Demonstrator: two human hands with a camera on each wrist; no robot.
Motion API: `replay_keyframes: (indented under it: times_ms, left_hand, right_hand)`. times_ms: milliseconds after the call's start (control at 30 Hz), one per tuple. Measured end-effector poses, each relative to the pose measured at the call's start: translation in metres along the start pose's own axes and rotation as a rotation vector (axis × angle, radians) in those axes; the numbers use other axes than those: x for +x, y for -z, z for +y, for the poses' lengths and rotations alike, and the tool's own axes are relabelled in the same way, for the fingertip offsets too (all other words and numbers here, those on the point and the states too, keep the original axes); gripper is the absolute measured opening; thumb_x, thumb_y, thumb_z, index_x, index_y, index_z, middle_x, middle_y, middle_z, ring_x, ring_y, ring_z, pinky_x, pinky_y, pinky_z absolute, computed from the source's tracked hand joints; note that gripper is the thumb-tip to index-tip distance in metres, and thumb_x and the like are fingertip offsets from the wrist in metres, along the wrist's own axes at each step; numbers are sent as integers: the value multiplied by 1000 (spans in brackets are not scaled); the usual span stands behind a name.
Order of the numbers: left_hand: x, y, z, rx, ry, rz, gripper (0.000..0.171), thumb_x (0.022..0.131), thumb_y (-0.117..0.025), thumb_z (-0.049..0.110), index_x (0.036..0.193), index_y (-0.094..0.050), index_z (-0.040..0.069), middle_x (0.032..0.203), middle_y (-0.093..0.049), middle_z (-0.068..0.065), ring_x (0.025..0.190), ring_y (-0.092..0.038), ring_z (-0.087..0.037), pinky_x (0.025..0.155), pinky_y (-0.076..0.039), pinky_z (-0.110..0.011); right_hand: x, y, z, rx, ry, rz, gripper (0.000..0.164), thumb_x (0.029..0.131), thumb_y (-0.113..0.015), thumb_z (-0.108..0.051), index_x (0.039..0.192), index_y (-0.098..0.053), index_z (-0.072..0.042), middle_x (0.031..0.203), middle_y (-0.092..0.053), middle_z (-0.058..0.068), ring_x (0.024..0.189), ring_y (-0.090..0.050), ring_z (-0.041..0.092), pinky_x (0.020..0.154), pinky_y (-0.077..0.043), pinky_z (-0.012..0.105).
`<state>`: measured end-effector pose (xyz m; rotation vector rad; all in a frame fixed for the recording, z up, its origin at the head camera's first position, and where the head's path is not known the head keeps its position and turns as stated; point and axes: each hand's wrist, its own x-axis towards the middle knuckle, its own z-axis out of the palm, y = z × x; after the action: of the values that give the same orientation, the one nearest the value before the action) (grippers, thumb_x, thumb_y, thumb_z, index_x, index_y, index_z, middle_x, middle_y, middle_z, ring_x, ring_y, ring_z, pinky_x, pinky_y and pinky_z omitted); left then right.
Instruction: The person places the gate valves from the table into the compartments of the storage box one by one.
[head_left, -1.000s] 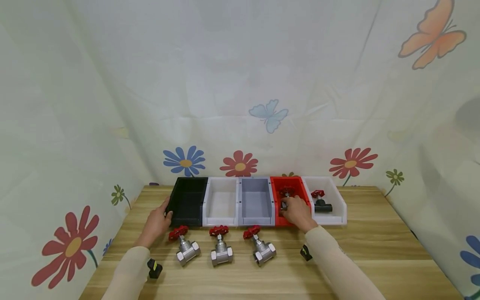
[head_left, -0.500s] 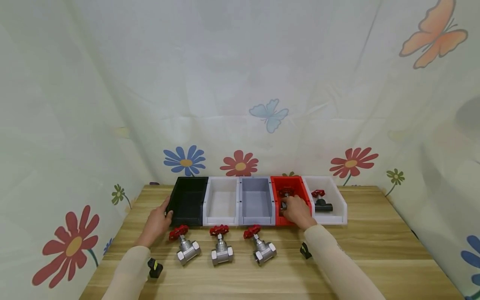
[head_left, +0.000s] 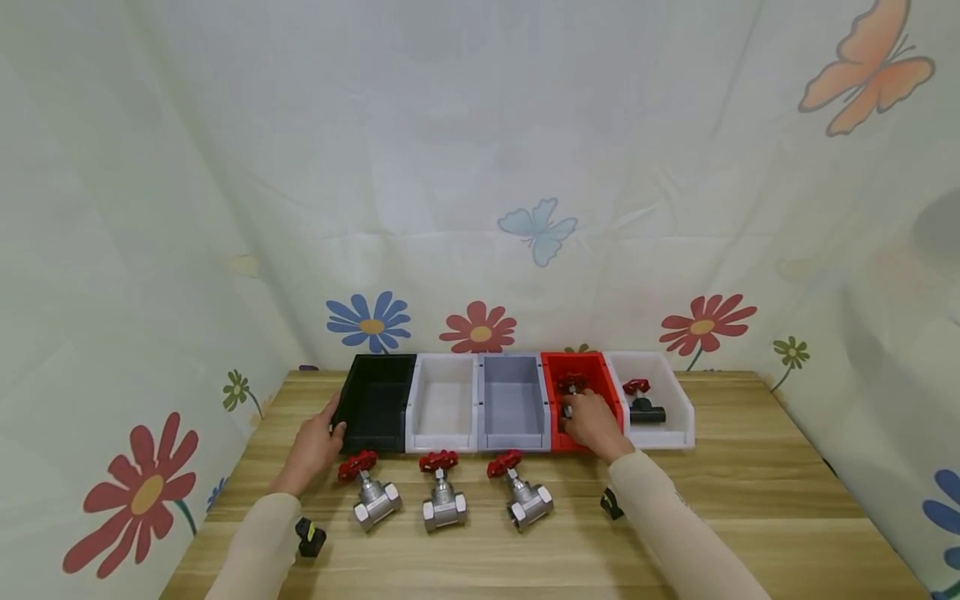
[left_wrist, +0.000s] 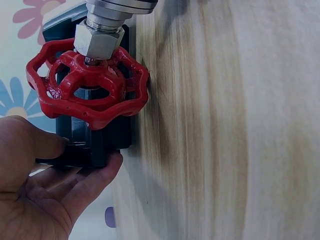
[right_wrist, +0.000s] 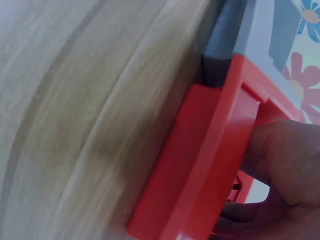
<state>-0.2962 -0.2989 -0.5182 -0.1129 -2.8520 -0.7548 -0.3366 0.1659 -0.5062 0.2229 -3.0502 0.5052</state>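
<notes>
My left hand (head_left: 313, 450) holds the outer side wall of the black bin (head_left: 375, 404). In the left wrist view the thumb (left_wrist: 47, 145) lies on the wall's inner side, the fingers outside it. My right hand (head_left: 596, 425) reaches into the red bin (head_left: 582, 362) and grips a gate valve (head_left: 573, 385) with a red handwheel; the hand hides most of its body. In the right wrist view the red bin's front wall (right_wrist: 210, 165) covers the fingertips. Three steel gate valves (head_left: 377, 500), (head_left: 444, 507), (head_left: 529, 502) with red handwheels lie before the bins.
Between the black and red bins stand a white bin (head_left: 442, 404) and a grey bin (head_left: 513, 400). At the right end, another white bin (head_left: 678, 408) holds a dark valve (head_left: 645, 412) with a red handwheel. The wooden table (head_left: 750, 500) meets a printed cloth backdrop (head_left: 480, 167).
</notes>
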Motion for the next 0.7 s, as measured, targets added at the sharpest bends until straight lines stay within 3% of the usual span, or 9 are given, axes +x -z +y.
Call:
replay_keyframes:
  times_ms: [300, 700]
  left_hand:
    - [-1, 1, 0, 1, 13, -14, 60, 98, -50, 9, 152, -27, -6, 130, -51, -42, 112, -59, -52, 95, -47, -61]
    - [1, 0, 0, 6, 22, -26, 60, 99, -49, 9, 152, -26, -6, 132, -50, -42, 115, -57, -52, 98, -45, -62]
  right_hand:
    - [-9, 15, -9, 32, 6, 49, 43, 85, -69, -16, 128, -65, -8, 132, -57, 23, 119, -54, 39, 106, -43, 57]
    - [-29, 43, -17, 25, 77, 115, 49, 86, -72, -19, 133, -61, -10, 136, -54, 20, 120, -55, 39, 103, -46, 56]
